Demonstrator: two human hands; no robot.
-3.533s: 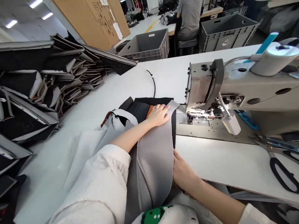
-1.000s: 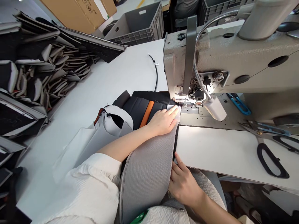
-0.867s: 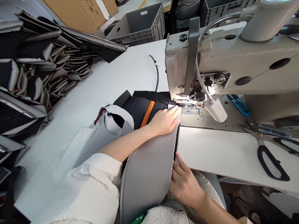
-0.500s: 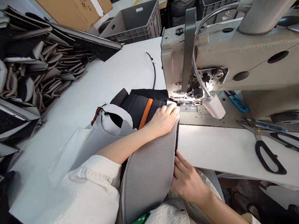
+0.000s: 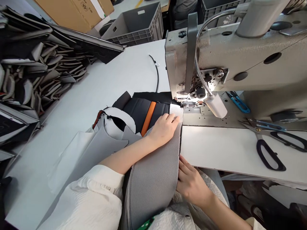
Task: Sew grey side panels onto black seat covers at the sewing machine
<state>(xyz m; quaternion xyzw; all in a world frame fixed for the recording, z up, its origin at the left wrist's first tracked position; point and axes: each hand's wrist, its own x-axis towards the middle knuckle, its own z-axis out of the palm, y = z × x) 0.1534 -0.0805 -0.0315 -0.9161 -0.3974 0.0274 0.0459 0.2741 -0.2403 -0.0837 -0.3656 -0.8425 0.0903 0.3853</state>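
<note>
A grey mesh-textured fabric panel with a dark underside runs from my lap up to the presser foot of a sewing machine. My left hand lies palm down on the panel just short of the foot, its fingers slightly bent and pressing on the cloth. A whitish strip shows ahead of its fingertips. Lower down, my right hand holds the panel's right edge, its thumb hidden. Left of the panel lie attached dark padded sections with an orange band and grey-white pieces.
Scissors and blue thread snips lie at the right by the machine. Stacked dark and grey fabric pieces fill the left. A grey crate and a cardboard box stand behind the white table.
My left hand has slid slightly back toward me along the panel, uncovering more of the whitish strip near the foot. My right hand stays at the edge. The view has shifted slightly.
</note>
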